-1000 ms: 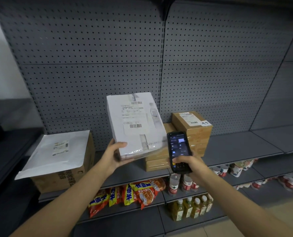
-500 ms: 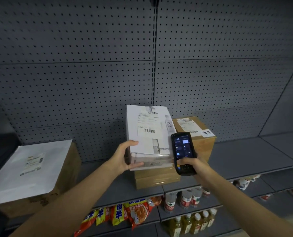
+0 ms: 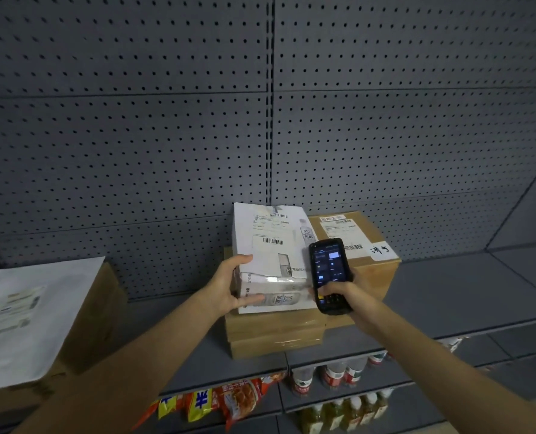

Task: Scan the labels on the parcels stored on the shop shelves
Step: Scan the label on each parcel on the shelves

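A white parcel [image 3: 269, 245] with barcode labels on its top rests on a flat brown carton [image 3: 276, 335] on the grey shelf [image 3: 454, 296]. My left hand [image 3: 229, 285] grips the parcel's near left corner, thumb on top. In my right hand [image 3: 345, 291] I hold a black handheld scanner [image 3: 329, 270], its screen lit, right beside the parcel. Behind the scanner stands a brown box [image 3: 366, 245] with a white label and a handwritten tag.
At the left a large brown carton [image 3: 94, 311] carries a flat white mailer [image 3: 28, 317] with a label. Below the shelf lie snack bags [image 3: 226, 400] and rows of drink bottles [image 3: 338, 375]. Grey pegboard [image 3: 260, 120] backs the shelves.
My left hand has brought the white parcel down from a raised tilt onto the flat brown carton. The scanner has stayed beside it in my right hand. My view moved closer.
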Motion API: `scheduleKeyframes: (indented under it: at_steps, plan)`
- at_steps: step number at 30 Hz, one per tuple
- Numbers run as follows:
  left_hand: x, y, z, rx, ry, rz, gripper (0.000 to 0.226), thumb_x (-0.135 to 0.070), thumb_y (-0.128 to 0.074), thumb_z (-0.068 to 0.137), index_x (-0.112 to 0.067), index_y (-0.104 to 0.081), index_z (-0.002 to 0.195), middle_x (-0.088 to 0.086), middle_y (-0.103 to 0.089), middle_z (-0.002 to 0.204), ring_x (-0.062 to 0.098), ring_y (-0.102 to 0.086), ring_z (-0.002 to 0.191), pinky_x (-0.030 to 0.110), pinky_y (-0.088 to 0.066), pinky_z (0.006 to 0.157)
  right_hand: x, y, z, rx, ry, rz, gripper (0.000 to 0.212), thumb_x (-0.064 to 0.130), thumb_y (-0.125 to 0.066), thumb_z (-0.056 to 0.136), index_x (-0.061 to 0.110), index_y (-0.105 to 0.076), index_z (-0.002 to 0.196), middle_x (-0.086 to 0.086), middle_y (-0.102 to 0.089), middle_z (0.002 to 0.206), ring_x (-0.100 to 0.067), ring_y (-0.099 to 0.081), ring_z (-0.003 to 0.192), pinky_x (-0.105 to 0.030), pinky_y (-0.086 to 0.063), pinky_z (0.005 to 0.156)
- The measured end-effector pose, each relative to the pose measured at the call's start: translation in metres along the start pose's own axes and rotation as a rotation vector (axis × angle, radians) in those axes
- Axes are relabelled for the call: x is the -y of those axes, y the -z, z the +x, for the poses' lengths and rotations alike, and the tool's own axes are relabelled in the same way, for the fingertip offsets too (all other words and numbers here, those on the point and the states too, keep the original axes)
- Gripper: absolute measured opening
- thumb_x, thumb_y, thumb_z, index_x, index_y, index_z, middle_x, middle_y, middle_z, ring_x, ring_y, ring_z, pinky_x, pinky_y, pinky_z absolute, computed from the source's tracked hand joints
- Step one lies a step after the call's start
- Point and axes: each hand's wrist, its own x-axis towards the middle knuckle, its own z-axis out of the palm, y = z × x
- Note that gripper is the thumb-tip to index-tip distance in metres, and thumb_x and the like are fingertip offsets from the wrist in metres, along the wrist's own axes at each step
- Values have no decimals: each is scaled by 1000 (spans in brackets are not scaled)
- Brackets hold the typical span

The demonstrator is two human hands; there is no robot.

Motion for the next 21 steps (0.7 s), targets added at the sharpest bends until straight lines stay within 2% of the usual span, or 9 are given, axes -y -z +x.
scheduleKeyframes:
  at_steps: [3,5,7,10,14,18,21]
  plan:
    - [5,1,11,8,26,-25,44,-22,-70,81,-14,-56,122,15,-57,123,40,-56,112,61,-54,83,-3,2,8,8,-18,-23,90,14,-81,41,13,-51,127,-14,-71,110,-34,-68,101,-44,-57,78]
    - [9,3,17,8,34,-34,35,-21,-66,85,-12,-58,118,15,-59,118,39,-58,108,61,-53,83,-6,2,11,11,-22,-18,95,16,-82,39,15,-49,128,-15,-71,111,-34,-68,101,-44,-57,78]
    - [12,2,21,-15,29,-7,22,-20,-62,90,-10,-58,110,14,-62,108,35,-61,98,59,-52,85,-6,2,11,-1,-20,-17,98,16,-82,37,15,-48,128,-15,-70,112,-34,-68,101,-49,-56,85]
    - [13,-1,23,-38,26,65,14,-22,-60,92,-12,-59,102,10,-63,99,31,-62,89,54,-55,76,-4,0,10,-10,-17,-26,92,10,-80,42,15,-47,128,-15,-69,113,-34,-67,102,-51,-54,90]
    - [10,-1,22,-27,30,118,16,-25,-62,92,-13,-60,103,10,-64,102,30,-63,93,51,-59,70,-3,-4,9,-43,-10,-46,85,7,-77,47,16,-46,125,-12,-67,113,-32,-65,102,-53,-51,93]
    - [10,5,18,15,19,128,30,-26,-63,92,-11,-59,117,11,-63,110,32,-61,106,54,-55,82,0,-11,7,-69,52,-143,68,-2,-78,63,19,-48,119,-4,-66,107,-25,-63,97,-47,-53,87]
    - [7,11,15,25,18,144,34,-25,-62,92,-10,-57,122,12,-60,113,34,-58,111,53,-56,82,4,-20,3,-41,82,-126,72,-4,-78,63,17,-46,125,-3,-66,108,-21,-63,95,-36,-52,75]
